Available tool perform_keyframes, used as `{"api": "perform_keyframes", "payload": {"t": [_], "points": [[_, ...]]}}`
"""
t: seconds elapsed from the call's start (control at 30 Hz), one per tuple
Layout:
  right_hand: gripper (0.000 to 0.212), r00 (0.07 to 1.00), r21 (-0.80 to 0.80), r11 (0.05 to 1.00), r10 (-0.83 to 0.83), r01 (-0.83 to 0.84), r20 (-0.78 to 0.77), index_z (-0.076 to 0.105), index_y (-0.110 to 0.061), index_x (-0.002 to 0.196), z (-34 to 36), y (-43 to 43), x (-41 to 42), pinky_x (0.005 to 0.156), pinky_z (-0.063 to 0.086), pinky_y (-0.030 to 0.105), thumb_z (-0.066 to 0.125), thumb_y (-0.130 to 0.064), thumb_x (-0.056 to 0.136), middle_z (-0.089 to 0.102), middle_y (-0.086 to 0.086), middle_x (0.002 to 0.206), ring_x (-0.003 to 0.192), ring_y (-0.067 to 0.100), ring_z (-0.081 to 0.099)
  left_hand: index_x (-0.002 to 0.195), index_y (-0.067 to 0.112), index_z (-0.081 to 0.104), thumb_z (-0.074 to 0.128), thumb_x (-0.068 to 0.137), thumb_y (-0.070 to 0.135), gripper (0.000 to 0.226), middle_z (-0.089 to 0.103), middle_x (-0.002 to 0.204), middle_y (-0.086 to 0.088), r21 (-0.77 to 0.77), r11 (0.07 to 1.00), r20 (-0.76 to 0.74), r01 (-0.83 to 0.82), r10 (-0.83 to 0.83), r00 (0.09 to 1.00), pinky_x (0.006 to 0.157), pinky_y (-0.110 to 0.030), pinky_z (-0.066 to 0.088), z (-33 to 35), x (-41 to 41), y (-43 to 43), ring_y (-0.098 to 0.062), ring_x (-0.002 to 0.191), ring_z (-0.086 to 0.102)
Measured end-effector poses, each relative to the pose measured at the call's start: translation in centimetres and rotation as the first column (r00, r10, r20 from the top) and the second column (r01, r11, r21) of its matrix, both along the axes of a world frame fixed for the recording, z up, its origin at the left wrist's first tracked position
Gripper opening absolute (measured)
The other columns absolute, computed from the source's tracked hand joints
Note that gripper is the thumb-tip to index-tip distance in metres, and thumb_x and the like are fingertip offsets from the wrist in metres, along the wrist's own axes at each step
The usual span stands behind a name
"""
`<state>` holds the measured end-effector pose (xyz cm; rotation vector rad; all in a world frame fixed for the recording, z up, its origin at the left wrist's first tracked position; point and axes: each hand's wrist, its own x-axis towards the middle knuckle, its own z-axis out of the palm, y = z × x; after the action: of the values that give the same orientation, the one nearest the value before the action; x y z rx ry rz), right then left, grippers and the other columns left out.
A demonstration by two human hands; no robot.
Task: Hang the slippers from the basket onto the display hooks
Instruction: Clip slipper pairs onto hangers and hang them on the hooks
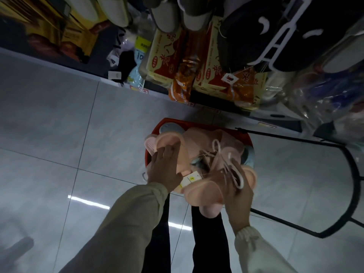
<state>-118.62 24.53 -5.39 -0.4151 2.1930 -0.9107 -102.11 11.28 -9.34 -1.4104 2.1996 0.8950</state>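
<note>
A round red plastic basket point(169, 120) stands on the glossy grey tiled floor point(59, 115), just in front of the low shelf edge, heaped with salmon-pink slippers; its black wire handle point(352, 174) lies swung out to the right, over the tiles. The left hand point(165, 168), in a beige sleeve, reaches into the basket with its fingers stretched out and laid flat on the upturned pink slipper point(165, 139) at the heap's left side, clamped on nothing. The right hand point(239, 196) is closed round a pair of salmon-pink rubber slippers point(202, 194) joined by a pale pink plastic hanger point(230, 166), holding them at the near side of the basket, above the person's dark trouser legs; a white and yellow paper label point(192, 179) lies between the two hands, which are near one another but not touching. Above, on the shelf, lie yellow and red printed boxes point(163, 62); dark slippers on a white plastic hanger point(275, 36) hang at the upper right, with grey-soled slippers point(167, 16) beside them.
</note>
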Motion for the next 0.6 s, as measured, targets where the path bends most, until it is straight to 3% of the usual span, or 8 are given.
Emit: {"api": "perform_keyframes", "payload": {"t": [0.07,0.13,0.23,0.33,0.4,0.6], "points": [[0.036,0.998,0.005,1.000,-0.030,0.030,0.049,0.060,-0.014,0.132,-1.6,-1.3,-0.1,0.097,0.049,0.022,0.055,-0.003,0.098,0.067,-0.012,0.117,0.113,0.005,0.062,0.158,0.019,0.011,0.074,0.078,0.044,0.105,0.033,0.149,-0.007,-0.004,0.998,0.017,0.055,-0.055,0.998,0.114,-0.045,0.030,-0.1,-0.1,0.1,-0.029,0.134,0.035],[0.025,0.979,0.051,0.985,-0.171,0.166,0.110,0.062,-0.015,0.124,-3.1,-3.3,-0.2,0.092,0.053,0.034,0.054,-0.012,0.100,0.070,-0.001,0.110,0.108,0.022,0.066,0.157,0.020,0.012,0.075,0.078,0.044,0.104,0.033,0.150,-0.007,-0.020,0.995,0.045,0.094,-0.093,0.995,0.115,-0.045,0.030,-0.3,0.0,0.4,-0.029,0.135,0.034],[0.021,0.924,0.011,0.934,-0.354,0.356,0.147,0.062,-0.010,0.119,-2.8,-7.1,-0.8,0.073,0.054,0.019,0.051,-0.014,0.101,0.070,0.004,0.103,0.096,0.022,0.068,0.157,0.020,0.011,0.073,0.081,0.041,0.101,0.030,0.154,-0.008,0.002,0.991,0.096,0.137,-0.137,0.986,0.118,-0.045,0.022,-0.5,0.3,0.7,-0.029,0.140,0.030],[0.015,0.815,-0.052,0.832,-0.526,0.553,0.245,0.063,-0.006,0.106,-0.5,-9.5,-2.0,0.054,0.049,0.011,0.049,-0.009,0.102,0.069,-0.001,0.085,0.070,0.005,0.069,0.158,0.020,0.007,0.072,0.083,0.037,0.100,0.025,0.156,-0.009,0.042,0.990,0.107,0.136,-0.140,0.984,0.120,-0.046,0.019,-0.6,0.5,0.8,-0.030,0.143,0.026],[0.018,0.808,-0.061,0.822,-0.539,0.566,0.237,0.066,-0.004,0.107,0.4,-8.9,-2.4,0.056,0.049,0.012,0.051,-0.012,0.102,0.069,-0.001,0.086,0.068,0.000,0.069,0.158,0.020,0.007,0.072,0.083,0.035,0.100,0.024,0.157,-0.009,0.061,0.991,0.095,0.123,-0.129,0.987,0.119,-0.046,0.021,-0.6,0.6,1.0,-0.031,0.143,0.025],[0.026,0.810,0.029,0.814,-0.580,0.580,0.093,0.076,-0.011,0.092,0.4,-0.9,-1.7,0.066,0.052,0.032,0.059,-0.031,0.098,0.076,0.000,0.081,0.076,0.016,0.071,0.159,0.020,0.003,0.072,0.082,0.038,0.105,0.021,0.159,-0.007,0.075,0.990,0.064,0.117,-0.122,0.990,0.118,-0.045,0.020,-0.6,0.2,0.6,-0.031,0.143,0.023]]}}
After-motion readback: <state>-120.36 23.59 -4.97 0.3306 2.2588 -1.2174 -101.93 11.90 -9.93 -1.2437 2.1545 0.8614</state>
